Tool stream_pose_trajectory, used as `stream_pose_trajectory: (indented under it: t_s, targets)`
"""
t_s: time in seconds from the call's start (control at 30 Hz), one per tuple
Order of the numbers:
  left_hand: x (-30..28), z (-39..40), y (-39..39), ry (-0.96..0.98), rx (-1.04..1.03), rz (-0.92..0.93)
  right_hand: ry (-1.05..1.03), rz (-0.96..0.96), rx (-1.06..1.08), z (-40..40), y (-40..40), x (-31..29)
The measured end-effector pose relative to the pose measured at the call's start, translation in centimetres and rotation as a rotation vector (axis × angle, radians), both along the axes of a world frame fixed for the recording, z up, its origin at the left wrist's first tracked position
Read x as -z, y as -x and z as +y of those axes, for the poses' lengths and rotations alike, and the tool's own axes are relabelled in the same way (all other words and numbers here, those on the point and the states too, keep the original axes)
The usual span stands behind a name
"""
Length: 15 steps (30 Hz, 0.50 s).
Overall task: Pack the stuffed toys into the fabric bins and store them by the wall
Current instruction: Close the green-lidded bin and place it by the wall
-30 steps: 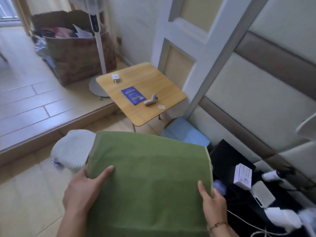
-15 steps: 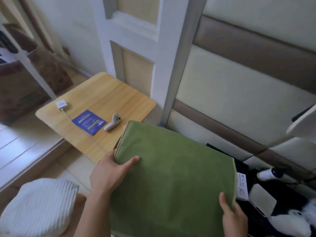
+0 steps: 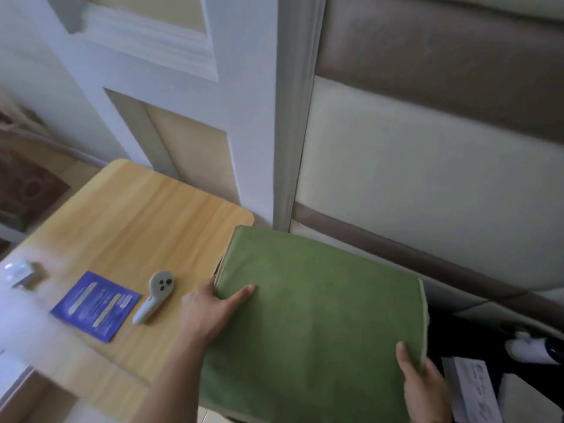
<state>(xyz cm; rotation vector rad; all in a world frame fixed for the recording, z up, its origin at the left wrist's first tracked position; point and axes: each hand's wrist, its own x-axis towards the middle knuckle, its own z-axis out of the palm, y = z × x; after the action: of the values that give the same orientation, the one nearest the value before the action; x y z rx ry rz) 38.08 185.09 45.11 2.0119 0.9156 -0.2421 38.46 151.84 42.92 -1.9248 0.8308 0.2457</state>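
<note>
A green fabric bin (image 3: 317,325) fills the lower middle of the view, its closed flat side facing me, so its contents are hidden. My left hand (image 3: 210,309) grips its left edge, thumb lying on the green cloth. My right hand (image 3: 424,389) grips the lower right edge, thumb on the front. The bin is held close to the padded wall (image 3: 427,166), just right of a small wooden table (image 3: 146,227). No stuffed toy is clearly visible.
On the table lie a grey handheld controller (image 3: 154,296), a blue booklet (image 3: 96,305) and a small white adapter (image 3: 23,273). A white door frame (image 3: 253,123) stands behind. At the right, white boxes (image 3: 473,389) sit on a black surface.
The bin has moved forward and to the right, closer to the wall beside the table. The white ribbed object at the lower left has left the view.
</note>
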Motion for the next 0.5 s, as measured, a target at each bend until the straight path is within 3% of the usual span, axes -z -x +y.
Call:
stream_pose_trajectory:
  t_s: [0.3,0.5]
  targets:
    - [12.0,3.1,-9.9,0.063,0.022,0.077,-0.035,0.062,0.047,1.5,-8.6,12.6]
    - [19.5,3.0,-14.2,0.131,0.043,0.055,0.024,-0.064,0.082,0.9,-12.1,19.3]
